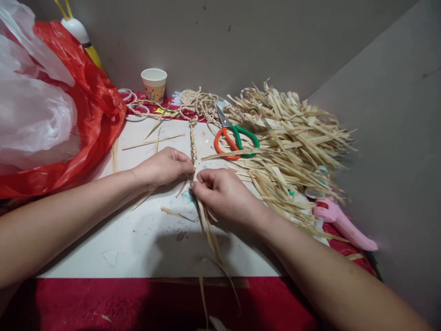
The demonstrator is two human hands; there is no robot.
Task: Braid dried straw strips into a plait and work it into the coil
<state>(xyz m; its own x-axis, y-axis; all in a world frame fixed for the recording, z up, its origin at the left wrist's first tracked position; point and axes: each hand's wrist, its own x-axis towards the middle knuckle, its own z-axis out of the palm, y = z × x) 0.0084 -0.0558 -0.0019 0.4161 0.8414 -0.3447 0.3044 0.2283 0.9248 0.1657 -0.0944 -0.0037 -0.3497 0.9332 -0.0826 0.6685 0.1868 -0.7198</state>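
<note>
A thin braided straw cord (pixel 193 142) runs down the middle of a white board (pixel 120 248). Where the braid ends, my left hand (pixel 168 168) pinches it from the left. My right hand (pixel 220 191), fingers closed, grips the straw strands (pixel 208 230) just below and to the right. Their loose ends hang toward the board's front edge and past it. Scissors (pixel 237 140) with one orange and one green handle lie beyond my right hand, beside a large heap of dry straw strips (pixel 289 133).
Red and white plastic bags (pixel 99 105) bulge at the left. Along the back stand a paper cup (pixel 154 86) and coiled braided cord (pixel 203 103). A pink glue gun (pixel 344 223) lies at the right. Loose straw pieces (pixel 153 141) are scattered on the board; walls rise behind.
</note>
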